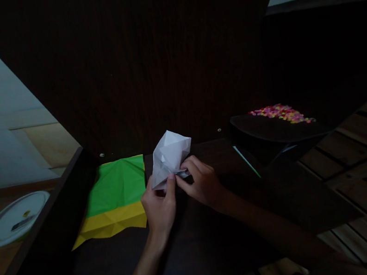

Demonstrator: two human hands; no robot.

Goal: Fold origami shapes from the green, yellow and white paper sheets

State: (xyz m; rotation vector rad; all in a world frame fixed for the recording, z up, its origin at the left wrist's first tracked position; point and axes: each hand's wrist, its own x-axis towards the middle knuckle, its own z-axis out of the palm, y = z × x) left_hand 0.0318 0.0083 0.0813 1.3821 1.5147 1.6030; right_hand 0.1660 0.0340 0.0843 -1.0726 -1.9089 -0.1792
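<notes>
A white sheet of paper, creased and partly folded, is held up off the dark tabletop between my hands. My left hand grips its lower left part, thumb on the near face and fingers behind. At the lower right edge, my right hand pinches a fold between thumb and fingers, close to the left thumb. Left of the hands lie a green sheet of paper and a yellow sheet of paper, both marked with creases. The green one overlaps the yellow one.
A thin pale green stick lies to the right. Beyond it, a dark curved surface bears a heap of small pink, red and yellow pieces. A dark raised board borders the left side; outside it sits a round white lid.
</notes>
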